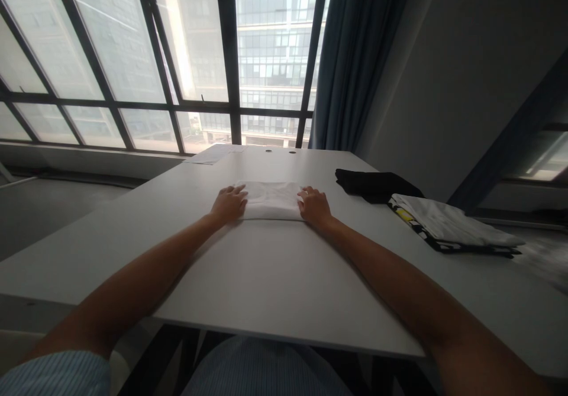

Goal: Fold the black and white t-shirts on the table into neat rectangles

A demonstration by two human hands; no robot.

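A folded white cloth (273, 200) lies as a flat band across the middle of the white table; its exact kind of garment does not show. My left hand (229, 203) rests on its left end, with the fingers slightly bent and apart. At the right end, my right hand (314, 205) lies in much the same way, its fingertips on the fabric. Both palms face down, and the hands cover the cloth's two ends. Slight creases run over the cloth between them.
On the right of the table (266, 277) lie a folded black cloth (377, 185) and a stack of folded clothes (452, 224), white over black-and-white patterned with yellow. White paper sheets (210, 154) are at the far left. Windows and a blue curtain (350, 58) stand behind.
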